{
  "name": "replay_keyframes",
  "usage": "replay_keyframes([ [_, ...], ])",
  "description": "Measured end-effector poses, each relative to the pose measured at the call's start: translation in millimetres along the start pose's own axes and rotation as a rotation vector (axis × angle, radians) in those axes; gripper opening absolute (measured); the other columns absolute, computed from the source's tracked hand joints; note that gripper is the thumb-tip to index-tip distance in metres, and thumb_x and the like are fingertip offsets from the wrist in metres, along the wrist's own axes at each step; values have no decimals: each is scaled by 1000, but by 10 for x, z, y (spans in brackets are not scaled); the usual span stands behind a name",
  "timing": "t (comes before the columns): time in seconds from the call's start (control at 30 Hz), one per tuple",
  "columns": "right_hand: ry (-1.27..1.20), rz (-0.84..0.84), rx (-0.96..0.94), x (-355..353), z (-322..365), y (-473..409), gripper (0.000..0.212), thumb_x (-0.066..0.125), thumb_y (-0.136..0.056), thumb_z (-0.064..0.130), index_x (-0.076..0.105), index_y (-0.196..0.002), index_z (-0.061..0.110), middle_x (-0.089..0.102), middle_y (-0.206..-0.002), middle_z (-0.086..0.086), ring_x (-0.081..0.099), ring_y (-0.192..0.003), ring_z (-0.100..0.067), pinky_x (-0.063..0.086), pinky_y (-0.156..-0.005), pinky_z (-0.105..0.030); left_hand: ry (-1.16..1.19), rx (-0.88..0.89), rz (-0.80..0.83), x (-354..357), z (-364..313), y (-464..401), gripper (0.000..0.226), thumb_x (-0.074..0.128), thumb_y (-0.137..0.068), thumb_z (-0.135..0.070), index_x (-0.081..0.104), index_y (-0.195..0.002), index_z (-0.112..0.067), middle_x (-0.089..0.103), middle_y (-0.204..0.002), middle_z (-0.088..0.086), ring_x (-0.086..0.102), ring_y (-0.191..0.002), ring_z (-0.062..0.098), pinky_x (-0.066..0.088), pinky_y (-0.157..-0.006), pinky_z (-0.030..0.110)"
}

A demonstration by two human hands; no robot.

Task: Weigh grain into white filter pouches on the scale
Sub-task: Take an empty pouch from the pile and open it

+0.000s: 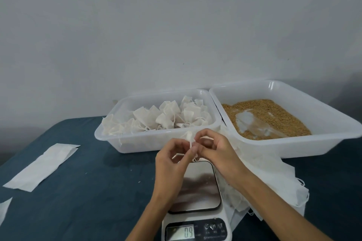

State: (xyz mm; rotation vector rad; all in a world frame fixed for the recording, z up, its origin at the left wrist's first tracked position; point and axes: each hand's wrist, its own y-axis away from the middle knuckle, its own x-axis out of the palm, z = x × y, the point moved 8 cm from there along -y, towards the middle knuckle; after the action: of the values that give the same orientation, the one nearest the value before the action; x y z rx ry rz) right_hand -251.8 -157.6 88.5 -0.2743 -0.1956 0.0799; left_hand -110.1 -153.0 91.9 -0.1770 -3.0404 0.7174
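Your left tray (109, 135) holds tied pouches (166, 116); your right tray (333, 143) holds grain (274, 115); your left hand (172, 164) and right hand (215, 148) pinch a pouch (189, 136) together above the scale (197, 197).

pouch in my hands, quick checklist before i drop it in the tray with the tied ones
1. Pouch held: ok, left hand and right hand both pinch it above the scale.
2. Drawstring knot finished: cannot tell, fingers hide it.
3. Scale platform bare: ok.
4. Display back at zero: not ok, it seems to read 09.
5. Room in the tray of tied pouches: ok, front strip is free.
6. Grain tray has grain left: ok.
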Motion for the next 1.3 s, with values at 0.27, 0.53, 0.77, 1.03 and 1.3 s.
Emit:
replay_keyframes([
  [0.27,655,-144,-335,12,224,100,27,60,-96,3,79,-101,22,66,-89,14,66,-86,-12,49,-75,-15,-50,-10,-143,-126,-15,3,24,68,-100,-10,71,-82,-24,69,-76,2,65,-71,22,53,-70,22],
  [0.53,315,-81,-144,-2,178,44,15,68,-96,28,79,-93,17,76,-90,1,71,-85,-22,57,-79,-31,-188,111,21,59,-99,50,19,68,-95,-9,79,-92,-24,69,-96,-3,68,-92,25,55,-80,33],
  [0.77,133,-116,-97,-103,217,37,24,71,-90,29,79,-88,7,63,-74,-1,54,-64,-5,43,-64,-12,141,-200,-144,-197,194,-38,45,76,-96,-17,55,-132,-33,73,-116,7,73,-102,18,58,-89,35],
  [1.03,309,-272,-199,-218,234,72,13,74,-92,23,72,-81,17,61,-68,9,47,-53,-11,39,-50,-20,2,-69,-241,-278,81,-2,30,71,-98,-6,49,-91,-25,58,-79,14,56,-74,22,49,-67,50],
  [1.3,261,-162,-137,-172,214,46,27,65,-97,36,71,-91,11,71,-71,3,51,-37,-19,37,-41,-26,-27,-43,-189,-232,79,-30,40,58,-101,5,77,-92,-29,69,-77,-7,56,-72,10,47,-69,27],
])
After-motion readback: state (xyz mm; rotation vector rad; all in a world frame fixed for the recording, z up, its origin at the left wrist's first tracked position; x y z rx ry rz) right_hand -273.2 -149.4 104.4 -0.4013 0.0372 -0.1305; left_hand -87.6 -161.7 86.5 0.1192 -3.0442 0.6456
